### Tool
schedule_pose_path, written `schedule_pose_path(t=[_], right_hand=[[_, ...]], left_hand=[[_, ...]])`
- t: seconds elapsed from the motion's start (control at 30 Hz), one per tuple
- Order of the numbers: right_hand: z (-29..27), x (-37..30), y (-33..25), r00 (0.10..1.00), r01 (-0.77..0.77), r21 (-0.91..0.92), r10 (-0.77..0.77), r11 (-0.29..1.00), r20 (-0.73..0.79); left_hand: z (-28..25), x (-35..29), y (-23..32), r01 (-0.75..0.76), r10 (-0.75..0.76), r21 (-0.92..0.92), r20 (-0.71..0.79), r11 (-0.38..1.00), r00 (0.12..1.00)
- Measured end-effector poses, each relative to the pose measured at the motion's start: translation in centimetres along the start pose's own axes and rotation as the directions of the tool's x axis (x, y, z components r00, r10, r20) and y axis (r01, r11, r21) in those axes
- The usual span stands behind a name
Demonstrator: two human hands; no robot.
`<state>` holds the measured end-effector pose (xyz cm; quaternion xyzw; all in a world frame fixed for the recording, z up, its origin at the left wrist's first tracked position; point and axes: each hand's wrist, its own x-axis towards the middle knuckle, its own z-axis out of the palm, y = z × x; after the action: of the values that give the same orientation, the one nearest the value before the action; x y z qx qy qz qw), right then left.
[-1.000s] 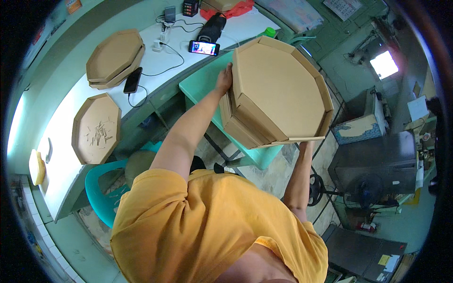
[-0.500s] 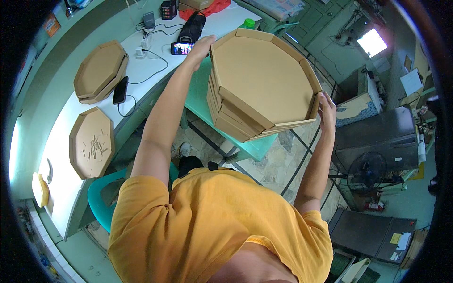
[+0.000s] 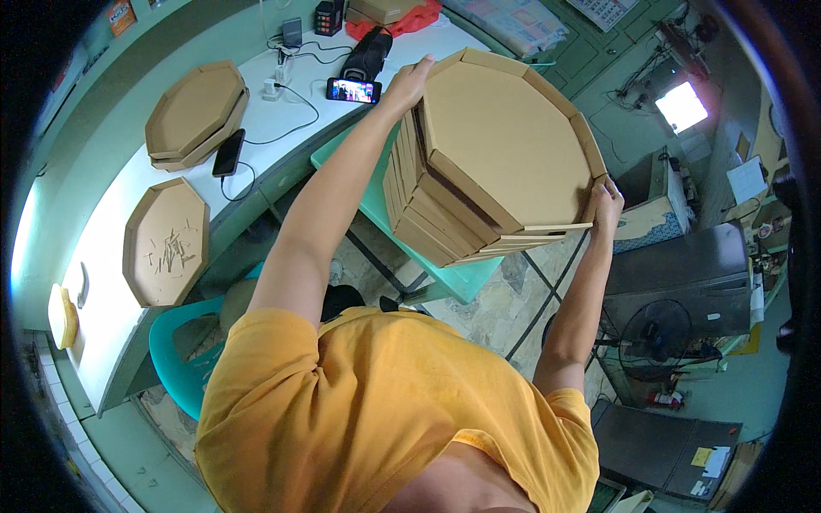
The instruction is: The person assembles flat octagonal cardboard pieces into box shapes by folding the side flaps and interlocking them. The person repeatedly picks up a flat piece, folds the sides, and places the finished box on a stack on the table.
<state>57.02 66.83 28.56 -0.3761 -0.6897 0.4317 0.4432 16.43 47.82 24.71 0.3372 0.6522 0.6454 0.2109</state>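
Note:
An eight-sided brown cardboard tray [image 3: 513, 137] with low folded walls sits at the top of a stack of similar cardboard trays [image 3: 421, 224] on a green plastic table or stool [image 3: 466, 284]. My left hand [image 3: 407, 87] grips the top tray's far left rim, its fingers partly hidden behind the wall. At the right corner my right hand [image 3: 607, 205] holds the rim, the thumb toward the inside. A dark gap shows between this tray and those beneath, along its left and near sides.
The white counter [image 3: 107, 333] on the left bears two stacked cardboard trays [image 3: 192, 115], another tray [image 3: 162, 286] with cardboard scraps in it, a charging phone [image 3: 228, 154], a lit phone [image 3: 353, 91] and cables. A teal chair [image 3: 171, 350] stands by me; a black fan [image 3: 654, 333] is at right.
The top tray has risen slightly off the stack, widening the gap below it. Both my hands have moved with it, and my right fingers have closed more firmly on the rim. The view has shifted.

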Motion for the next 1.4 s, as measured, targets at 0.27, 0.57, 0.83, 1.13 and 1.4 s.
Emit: schedule_pose_path(t=[0.27, 0.57, 0.83, 1.13, 1.4], right_hand=[[0.5, -0.8, 1.2, 0.992, -0.120, -0.050, 0.119, 0.992, -0.029], [0.7, -1.5, 2.2, 0.987, -0.158, -0.004, 0.158, 0.987, -0.025], [-1.2, -2.7, 8.8, 0.922, -0.339, 0.342, 0.381, 0.877, -0.064], [5.7, -13.4, 22.7, 0.874, -0.415, 0.676, 0.473, 0.608, 0.111], [9.1, -15.2, 21.4, 0.750, -0.465, 0.758, 0.658, 0.458, 0.062]], left_hand=[[0.4, -1.4, -0.5, 0.086, -0.086, 0.043, -0.012, 0.995, 0.996], [0.2, -1.8, -0.4, 0.166, -0.164, -0.041, 0.040, 0.985, 0.986], [-1.6, -1.4, -7.5, 0.223, -0.211, -0.228, 0.076, 0.948, 0.975], [-0.3, -8.0, -22.8, 0.617, -0.582, -0.339, 0.210, 0.710, 0.785], [1.5, -7.9, -24.9, 0.675, -0.601, -0.357, 0.308, 0.646, 0.738]])
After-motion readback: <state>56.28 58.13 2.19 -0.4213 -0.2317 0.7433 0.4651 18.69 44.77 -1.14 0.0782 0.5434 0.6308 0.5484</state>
